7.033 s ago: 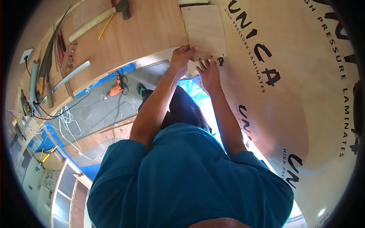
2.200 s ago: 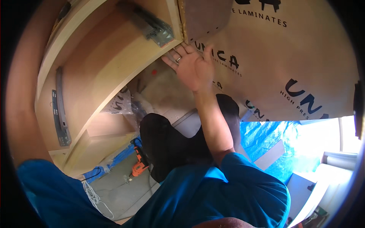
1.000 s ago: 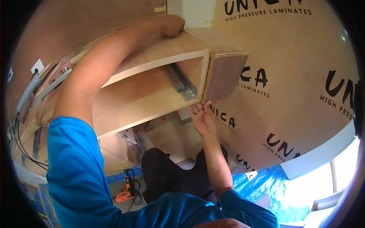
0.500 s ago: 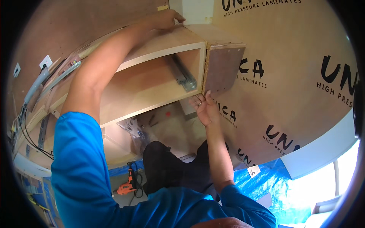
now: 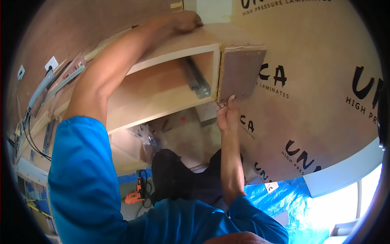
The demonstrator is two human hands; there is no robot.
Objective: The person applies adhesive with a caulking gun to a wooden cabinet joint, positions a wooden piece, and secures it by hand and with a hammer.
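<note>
- Overhead, left hand [image 5: 185, 21] gripped the wooden cabinet box's [image 5: 162, 87] top edge.
- Right hand [image 5: 227, 116] pinched the brown laminate panel's [image 5: 239, 73] bottom edge.
- Orange drill [image 5: 136, 194] lay on the floor.

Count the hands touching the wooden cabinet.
2. The left hand rests on the cabinet top at the far end; the right hand grips the lower edge of its side panel.

Left hand [image 5: 185, 21] stretched high, right hand [image 5: 227, 116] raised, fingers [image 5: 231, 100] pressing upward

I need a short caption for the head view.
Left hand steadies the wooden cabinet; right hand presses its brown side panel.
</note>
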